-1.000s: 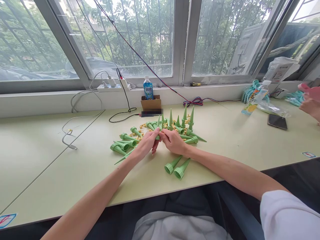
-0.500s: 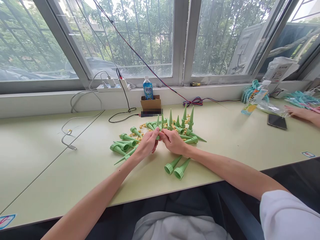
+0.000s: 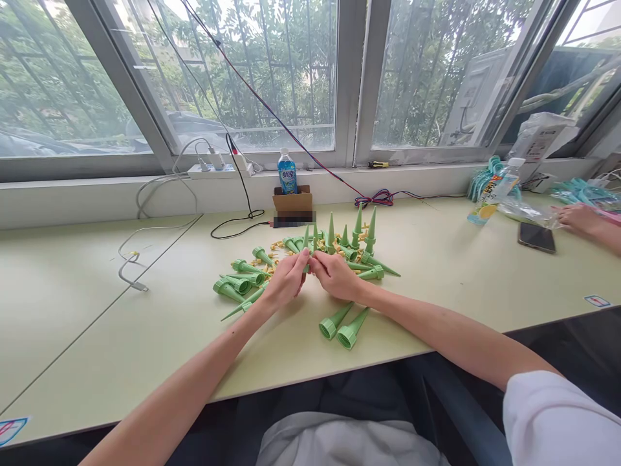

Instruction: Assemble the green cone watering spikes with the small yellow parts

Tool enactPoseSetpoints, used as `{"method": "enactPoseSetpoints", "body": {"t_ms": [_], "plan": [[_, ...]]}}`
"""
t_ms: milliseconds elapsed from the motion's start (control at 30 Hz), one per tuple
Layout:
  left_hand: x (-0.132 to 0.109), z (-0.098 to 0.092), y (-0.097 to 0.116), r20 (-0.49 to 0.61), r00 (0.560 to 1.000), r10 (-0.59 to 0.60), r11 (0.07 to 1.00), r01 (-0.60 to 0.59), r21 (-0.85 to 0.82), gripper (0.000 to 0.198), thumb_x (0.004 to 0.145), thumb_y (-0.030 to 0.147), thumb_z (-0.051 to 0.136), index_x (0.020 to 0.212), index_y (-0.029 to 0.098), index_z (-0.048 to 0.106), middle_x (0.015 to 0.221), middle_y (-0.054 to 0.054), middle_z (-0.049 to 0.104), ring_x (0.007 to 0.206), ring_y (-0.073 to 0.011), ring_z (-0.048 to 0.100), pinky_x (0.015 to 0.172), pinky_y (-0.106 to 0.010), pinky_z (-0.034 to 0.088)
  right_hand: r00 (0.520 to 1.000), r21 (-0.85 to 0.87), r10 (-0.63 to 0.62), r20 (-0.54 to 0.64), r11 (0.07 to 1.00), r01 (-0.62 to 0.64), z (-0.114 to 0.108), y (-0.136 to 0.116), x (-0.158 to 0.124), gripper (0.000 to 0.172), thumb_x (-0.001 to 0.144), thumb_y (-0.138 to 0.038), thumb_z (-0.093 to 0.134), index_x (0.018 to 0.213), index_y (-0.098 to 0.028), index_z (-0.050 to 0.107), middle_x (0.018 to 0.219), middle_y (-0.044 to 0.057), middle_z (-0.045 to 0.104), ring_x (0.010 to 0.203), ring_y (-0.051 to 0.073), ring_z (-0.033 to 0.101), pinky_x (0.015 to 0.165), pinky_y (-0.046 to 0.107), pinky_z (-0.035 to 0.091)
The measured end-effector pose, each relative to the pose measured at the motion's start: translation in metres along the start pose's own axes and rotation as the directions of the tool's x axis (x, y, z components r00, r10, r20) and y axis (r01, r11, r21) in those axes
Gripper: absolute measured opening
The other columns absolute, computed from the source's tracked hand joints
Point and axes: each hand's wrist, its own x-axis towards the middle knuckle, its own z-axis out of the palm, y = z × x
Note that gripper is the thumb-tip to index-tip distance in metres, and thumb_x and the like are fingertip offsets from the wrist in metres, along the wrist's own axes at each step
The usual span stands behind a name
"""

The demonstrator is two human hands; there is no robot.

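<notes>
At the left of the table (image 3: 87, 310), a white cable (image 3: 132, 282) is lying loose. Further right, a group of green cones (image 3: 229, 289) is lying on its side, and yellow pieces (image 3: 277, 244) are showing among the pile behind.

Next comes the left hand (image 3: 286, 279), which is pinching a held cone (image 3: 306, 238) with the thumb against its near side. That cone is standing almost upright in the grip, tip up, its lower part hiding behind the thumb. It is lying at the right edge of the left hand and just left of the right hand's fingertips, so the left hand is the nearer one.

The right hand (image 3: 334, 275) is curling its fingers in and meeting the left thumb; whether it is pinching a small part or only pressing on the cone, I cannot tell. Two loose cones (image 3: 347, 336) are lying on the near side of its wrist, wide ends toward the person.

Far right, beyond a phone (image 3: 536, 237), a co-worker's hand (image 3: 579, 219) is resting low; one second ago it was holding up something pink. The person's own hands are keeping almost the same pose.
</notes>
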Motion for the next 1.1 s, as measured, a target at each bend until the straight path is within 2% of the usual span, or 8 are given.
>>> {"method": "enactPoseSetpoints", "body": {"t_ms": [233,467,1100], "plan": [[0.0013,-0.0015,0.0016,-0.02,0.998,0.066,0.988,-0.063,0.14,0.048,0.096,0.054,0.034,0.063,0.02,0.04,0.041,0.005,0.038,0.039,-0.01,0.036,0.043,-0.025,0.029,0.998,-0.026,0.027,0.057,0.999,-0.025,0.0013,0.0002,-0.0012,0.028,0.1,-0.03,0.034,0.077,-0.02,0.045,0.064,-0.002,0.05,0.056,0.012,0.044,0.058,0.026,0.034],[0.0014,-0.0014,0.0007,-0.027,0.997,0.075,0.986,-0.071,0.153,0.048,0.096,0.055,0.034,0.063,0.02,0.037,0.042,0.006,0.034,0.041,-0.0101,0.035,0.043,-0.025,0.027,0.998,-0.035,0.032,0.058,0.999,-0.03,0.0021,-0.0014,-0.0022,0.027,0.101,-0.029,0.033,0.078,-0.02,0.045,0.065,-0.001,0.052,0.057,0.012,0.046,0.059,0.026,0.036],[0.0011,-0.0012,0.0039,-0.052,0.993,0.102,0.96,-0.084,0.268,0.045,0.097,0.05,0.034,0.063,0.021,0.04,0.042,0.005,0.041,0.045,-0.0122,0.04,0.051,-0.027,0.034,0.996,-0.015,0.049,0.076,0.999,-0.048,0.0016,-0.0026,-0.0026,0.027,0.102,-0.029,0.032,0.08,-0.02,0.046,0.066,-0.002,0.05,0.057,0.012,0.045,0.06,0.026,0.036]]}}
